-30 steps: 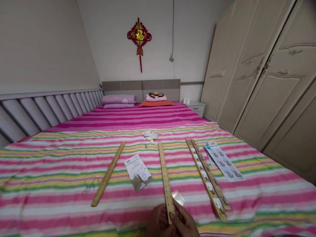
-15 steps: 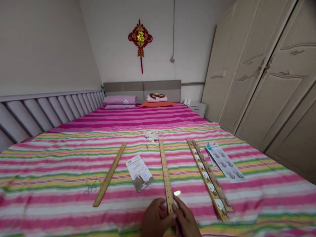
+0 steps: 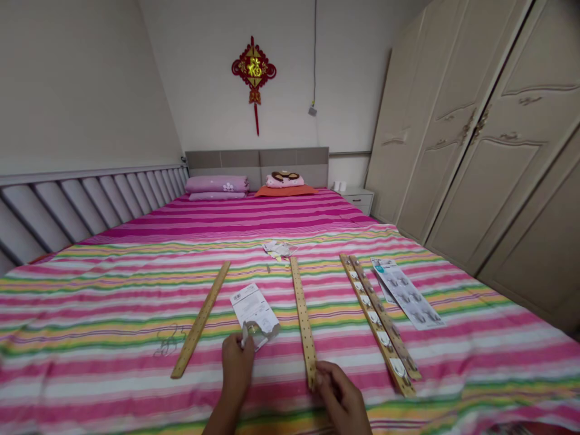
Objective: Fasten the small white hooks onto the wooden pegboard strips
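In the head view, a wooden strip with small holes point(image 3: 303, 320) lies lengthwise on the bed in front of me. My right hand point(image 3: 341, 396) has its fingers closed on the right edge of the strip's near end. My left hand point(image 3: 236, 365) is to the left, fingers pinched on the torn lower part of a white printed packet point(image 3: 254, 305). A pale flap stands up at those fingertips, and the packet's near end looks clear and creased. What else that hand may hold is too small to tell.
Another bare wooden strip point(image 3: 202, 320) lies left, beside thin tangled wire or string point(image 3: 170, 339). Two strips with hooks attached, one with white hooks point(image 3: 372, 317), lie right, near a printed hook card point(image 3: 410, 296). Torn wrapper scraps point(image 3: 277, 249) lie ahead. A wardrobe point(image 3: 453, 121) stands right.
My left hand has left the near end of the middle strip and moved left and forward to the packet, raising its torn edge. My right hand stays at the strip.
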`<state>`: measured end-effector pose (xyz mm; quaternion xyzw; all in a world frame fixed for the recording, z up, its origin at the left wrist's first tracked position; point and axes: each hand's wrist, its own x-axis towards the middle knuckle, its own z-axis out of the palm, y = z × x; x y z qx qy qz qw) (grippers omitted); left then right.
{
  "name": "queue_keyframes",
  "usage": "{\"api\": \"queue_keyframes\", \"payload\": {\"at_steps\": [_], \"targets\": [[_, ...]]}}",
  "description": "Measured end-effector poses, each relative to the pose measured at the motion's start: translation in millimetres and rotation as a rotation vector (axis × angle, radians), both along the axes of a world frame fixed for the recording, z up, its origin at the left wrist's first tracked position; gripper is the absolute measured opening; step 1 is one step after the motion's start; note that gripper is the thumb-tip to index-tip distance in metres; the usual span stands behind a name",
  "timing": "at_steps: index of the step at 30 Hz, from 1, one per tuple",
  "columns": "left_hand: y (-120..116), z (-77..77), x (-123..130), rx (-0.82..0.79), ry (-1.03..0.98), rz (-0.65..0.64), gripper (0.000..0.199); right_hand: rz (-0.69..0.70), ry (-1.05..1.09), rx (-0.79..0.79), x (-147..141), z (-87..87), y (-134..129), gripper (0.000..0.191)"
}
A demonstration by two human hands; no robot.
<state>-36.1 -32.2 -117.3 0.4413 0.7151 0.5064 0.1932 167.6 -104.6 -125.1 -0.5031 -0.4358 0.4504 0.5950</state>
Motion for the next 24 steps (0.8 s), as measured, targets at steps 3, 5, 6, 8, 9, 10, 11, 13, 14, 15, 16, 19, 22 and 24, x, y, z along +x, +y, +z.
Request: {"api": "queue_keyframes", "payload": {"at_steps": [3, 5, 6, 8, 9, 10, 11, 13, 14, 15, 16, 19, 22, 24], "targets": [[-11, 6.8, 4, -0.091, -0.127, -0.046, 0.025, 0.126, 0.016, -0.055, -18, 13.9, 0, 0.040], [-22, 14.7, 12, -0.103, -0.208, -0.066, 0.031, 0.227, 0.067, -0.126, -32, 21.2, 1, 0.043], [-29, 18.4, 16, -0.102, -0.247, -0.079, 0.034, 0.275, 0.092, -0.161, -39, 24.2, 3, 0.044], [-43, 23.3, 26, -0.104, -0.342, -0.089, 0.039, 0.348, 0.133, -0.211, -52, 27.8, 6, 0.044], [-51, 23.7, 31, -0.106, -0.364, -0.092, 0.041, 0.368, 0.150, -0.225, -57, 28.1, 7, 0.043], [-58, 22.5, 34, -0.109, -0.376, -0.100, 0.041, 0.373, 0.166, -0.232, -61, 27.1, 9, 0.043], [-64, 19.9, 38, -0.106, -0.374, -0.117, 0.041, 0.365, 0.182, -0.231, -65, 25.0, 11, 0.043], [-76, 11.6, 43, -0.064, -0.381, -0.142, 0.042, 0.314, 0.206, -0.208, -70, 17.9, 14, 0.043], [-81, 6.7, 45, -0.037, -0.392, -0.149, 0.042, 0.279, 0.214, -0.188, -71, 13.9, 15, 0.043], [-85, 2.0, 47, -0.013, -0.405, -0.158, 0.043, 0.249, 0.220, -0.166, -72, 10.0, 15, 0.044], [-89, -2.1, 47, -0.011, -0.409, -0.174, 0.044, 0.226, 0.223, -0.143, -72, 6.8, 16, 0.044], [-99, -7.7, 43, -0.127, -0.290, -0.292, 0.041, 0.205, 0.205, -0.100, -67, 3.1, 16, 0.042], [-102, 1.4, 28, -0.202, -0.115, -0.368, 0.047, 0.216, 0.159, -0.064, -59, 6.4, 17, 0.036], [-99, 15.7, 16, -0.186, 0.037, -0.346, 0.047, 0.241, 0.096, -0.036, -55, 10.0, 17, 0.033]]}}
